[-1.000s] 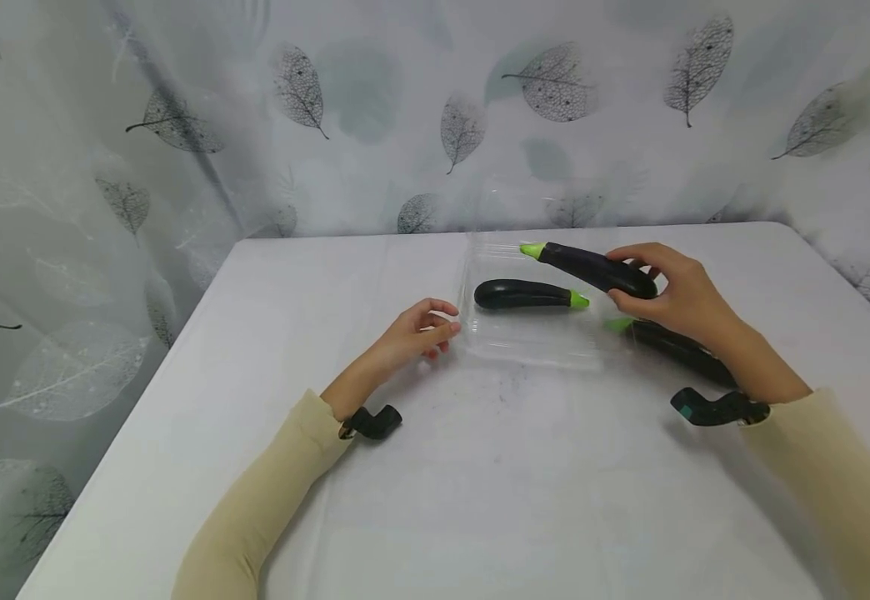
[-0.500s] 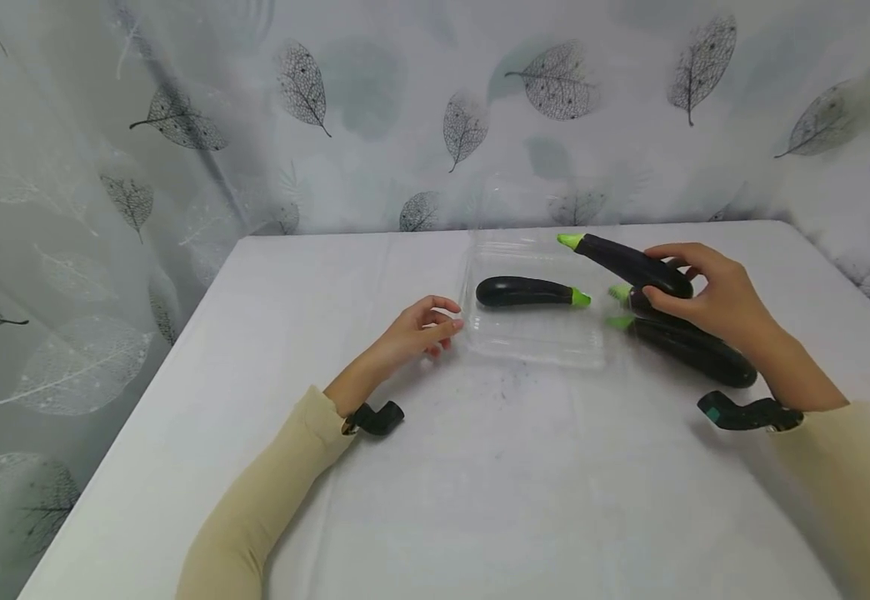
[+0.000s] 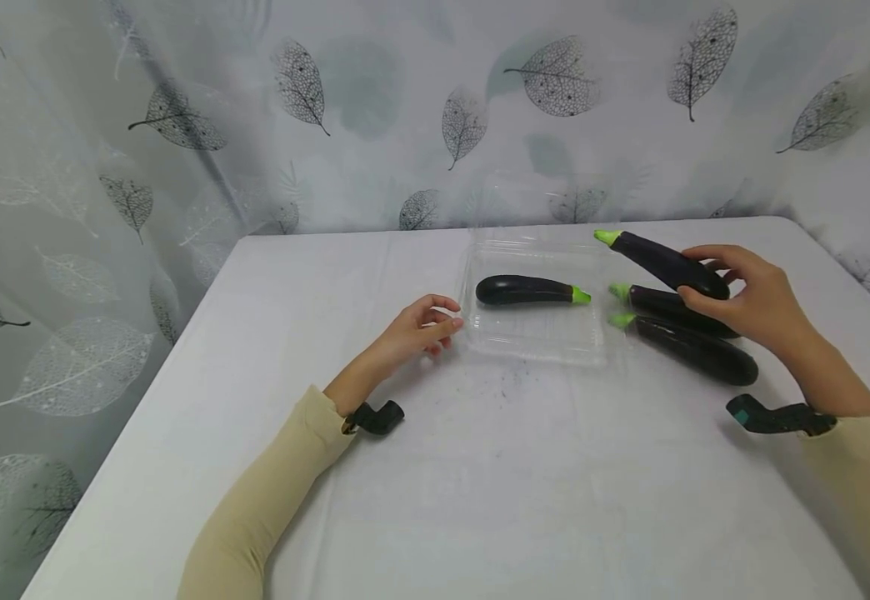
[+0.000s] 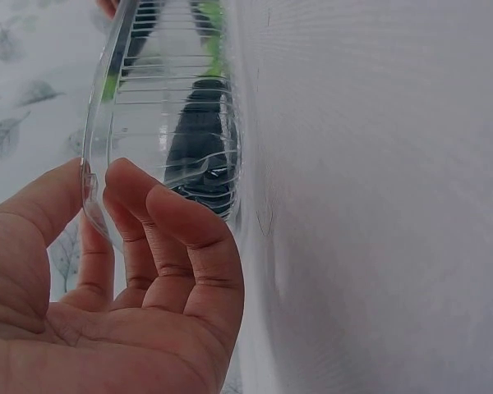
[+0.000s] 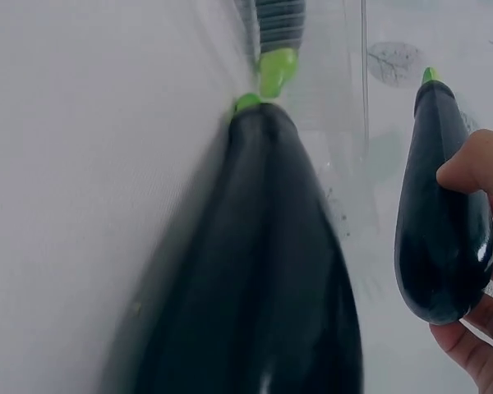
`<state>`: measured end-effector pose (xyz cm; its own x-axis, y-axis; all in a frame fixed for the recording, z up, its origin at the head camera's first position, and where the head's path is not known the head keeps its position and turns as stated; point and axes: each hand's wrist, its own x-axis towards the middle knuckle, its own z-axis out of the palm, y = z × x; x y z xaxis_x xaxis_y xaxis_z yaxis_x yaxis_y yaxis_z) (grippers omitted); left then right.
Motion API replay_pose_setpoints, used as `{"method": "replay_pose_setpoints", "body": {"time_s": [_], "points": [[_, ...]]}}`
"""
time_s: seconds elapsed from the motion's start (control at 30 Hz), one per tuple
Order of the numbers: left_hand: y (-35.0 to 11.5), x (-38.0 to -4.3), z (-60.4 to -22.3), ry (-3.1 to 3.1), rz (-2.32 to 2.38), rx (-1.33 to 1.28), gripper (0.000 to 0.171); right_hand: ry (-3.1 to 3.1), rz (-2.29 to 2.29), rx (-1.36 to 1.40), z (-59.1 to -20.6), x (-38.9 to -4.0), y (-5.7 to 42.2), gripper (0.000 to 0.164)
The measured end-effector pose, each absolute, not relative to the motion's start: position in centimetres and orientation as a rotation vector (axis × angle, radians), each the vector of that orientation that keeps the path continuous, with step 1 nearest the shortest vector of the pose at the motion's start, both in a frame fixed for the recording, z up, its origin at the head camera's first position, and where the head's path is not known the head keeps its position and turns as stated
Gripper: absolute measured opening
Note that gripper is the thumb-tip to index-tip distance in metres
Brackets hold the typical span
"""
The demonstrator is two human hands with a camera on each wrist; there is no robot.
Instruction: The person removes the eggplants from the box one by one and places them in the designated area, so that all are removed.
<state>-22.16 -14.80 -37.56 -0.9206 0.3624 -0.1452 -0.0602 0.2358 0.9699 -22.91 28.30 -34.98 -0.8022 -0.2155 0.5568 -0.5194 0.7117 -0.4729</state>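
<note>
At the edge of a clear plastic container (image 3: 540,337), my left hand (image 3: 422,327) holds the rim between thumb and fingers, as the left wrist view shows. One dark eggplant (image 3: 521,290) with a green stem end lies inside the container. My right hand (image 3: 757,296) grips another eggplant (image 3: 660,257) by its thick end, raised and tilted, its green tip pointing up and left. Below it, two more eggplants lie on the table: a rear eggplant (image 3: 675,311), partly covered by the hand, and a front eggplant (image 3: 693,350), large in the right wrist view.
The container's clear lid (image 3: 543,196) stands up at the back, hard to make out. A white-covered table (image 3: 480,483) spreads in front. Behind it hangs a curtain (image 3: 382,150) with a leaf print.
My right hand has carried its eggplant to the right, from over the container to above the two eggplants on the table, uncovering more of them. The left hand stays put.
</note>
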Motion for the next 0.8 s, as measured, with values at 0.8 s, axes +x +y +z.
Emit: {"method": "replay_pose_setpoints", "body": {"time_s": [0.8], "points": [[-14.8,-22.3,-37.4,2.183,1.713,0.26,0.033,-2.61,0.929,0.36,-35.9,-23.8,30.7,0.045]]}}
